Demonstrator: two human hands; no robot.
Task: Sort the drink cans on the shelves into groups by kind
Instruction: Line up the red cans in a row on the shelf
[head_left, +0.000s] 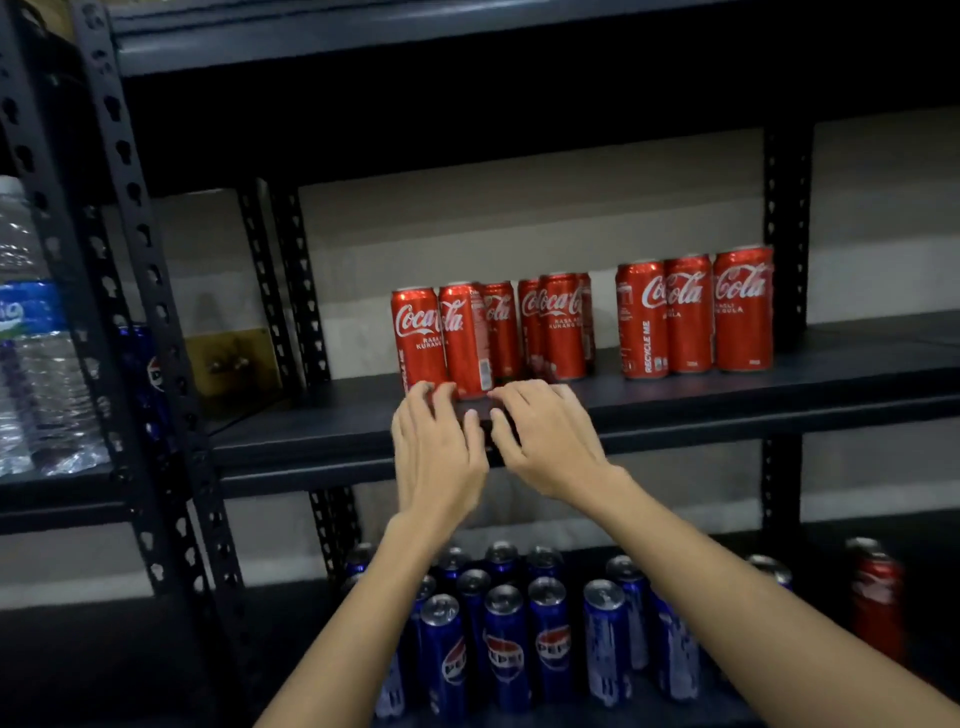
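Observation:
Several red Coca-Cola cans (470, 338) stand upright on the middle shelf (727, 395), in a loose cluster at centre and a row of three (693, 314) to the right. My left hand (434, 447) and my right hand (545, 436) hover side by side over the shelf's front edge, just before the centre cluster. Their fingers are spread and relaxed and hold nothing; the left fingertips reach the base of the leftmost cans. On the lower shelf stand several blue Pepsi cans (506, 644) and one red can (878, 597) at the far right.
Dark metal uprights (156, 338) frame the shelving. In the left bay are plastic water bottles (31, 332) and a blue Pepsi can (153, 374). The left half of the middle shelf holds no cans. A pale wall lies behind.

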